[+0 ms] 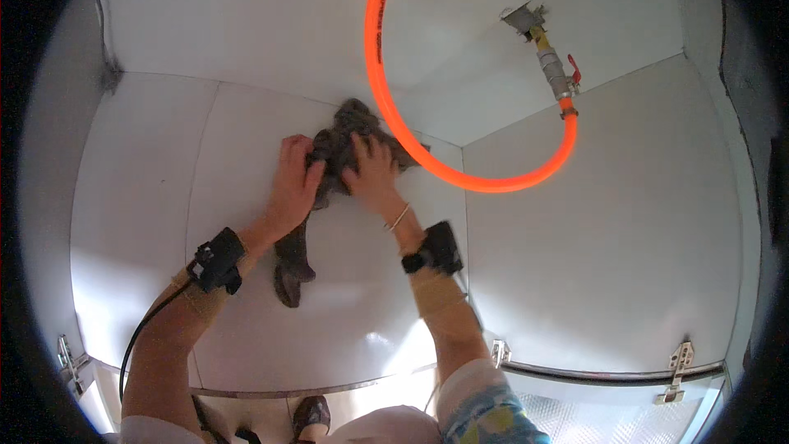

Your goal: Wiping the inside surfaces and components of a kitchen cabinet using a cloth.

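Note:
A dark, crumpled cloth (352, 117) lies bunched on the white cabinet panel (363, 296), with a long strip of it trailing down toward me. My left hand (297, 176) is at the cloth's left edge, its thumb and fingers apart; whether it grips a fold is unclear. On top of the cloth rests my right hand (374, 169), fingers spread and slightly blurred. Both forearms carry black strapped-on devices.
An orange gas hose (487, 185) loops close to the right of my right hand. It joins a metal valve (553, 74) with a red lever, by a rough wall hole. Metal hinges (680, 364) sit along the front edge.

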Motion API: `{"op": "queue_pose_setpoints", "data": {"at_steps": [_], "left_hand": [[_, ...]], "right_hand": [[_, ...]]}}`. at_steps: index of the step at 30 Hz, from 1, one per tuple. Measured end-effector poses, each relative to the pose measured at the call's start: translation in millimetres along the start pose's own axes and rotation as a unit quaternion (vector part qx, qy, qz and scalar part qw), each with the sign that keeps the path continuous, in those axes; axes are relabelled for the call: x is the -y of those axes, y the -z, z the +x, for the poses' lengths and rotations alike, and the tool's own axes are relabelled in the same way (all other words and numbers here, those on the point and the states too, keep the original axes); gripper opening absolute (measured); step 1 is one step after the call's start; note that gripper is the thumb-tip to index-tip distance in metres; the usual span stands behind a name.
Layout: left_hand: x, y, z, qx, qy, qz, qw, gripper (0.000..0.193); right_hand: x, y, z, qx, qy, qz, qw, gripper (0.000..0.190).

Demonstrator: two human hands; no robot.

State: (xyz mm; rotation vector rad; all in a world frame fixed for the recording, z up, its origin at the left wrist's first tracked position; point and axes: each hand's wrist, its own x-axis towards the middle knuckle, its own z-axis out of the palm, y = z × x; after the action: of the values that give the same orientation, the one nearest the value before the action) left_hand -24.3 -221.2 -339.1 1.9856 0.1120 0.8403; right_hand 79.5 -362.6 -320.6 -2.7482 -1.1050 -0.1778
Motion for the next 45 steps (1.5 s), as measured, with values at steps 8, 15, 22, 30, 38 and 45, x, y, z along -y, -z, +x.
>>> {"op": "queue_pose_setpoints", "data": {"at_steps": [8, 15, 22, 30, 38, 45], "left_hand": [[28.4, -23.6, 20.7, -0.055, 0.141, -0.056, 0.987, 0.020], [29.8, -4.8, 41.1, 0.015, -0.010, 0.224, 0.974, 0.041], [36.3, -5.5, 32.3, 0.019, 0.015, 0.225, 0.974, 0.043], [26.1, -3.3, 34.9, 0.052, 0.032, 0.207, 0.976, 0.045], [25.3, 3.1, 36.2, 0.133, 0.065, 0.257, 0.955, 0.042], [18.6, -9.9, 41.3, 0.044, -0.031, 0.278, 0.959, 0.038]], "right_hand": [[46.5, 27.3, 22.4, 0.107, -0.033, -0.009, 0.994, 0.071], [-70.0, 6.3, 13.4, -0.091, -0.048, -0.060, 0.993, 0.045], [-72.9, 101.9, 41.0, -0.394, -0.119, 0.427, 0.805, 0.044], [58.6, 86.9, 147.3, -0.546, -0.013, 0.143, 0.825, 0.043], [82.0, 12.1, 140.9, -0.217, 0.200, -0.136, 0.946, 0.027], [-126.0, 54.3, 19.1, -0.343, -0.179, 0.264, 0.883, 0.041]]}}
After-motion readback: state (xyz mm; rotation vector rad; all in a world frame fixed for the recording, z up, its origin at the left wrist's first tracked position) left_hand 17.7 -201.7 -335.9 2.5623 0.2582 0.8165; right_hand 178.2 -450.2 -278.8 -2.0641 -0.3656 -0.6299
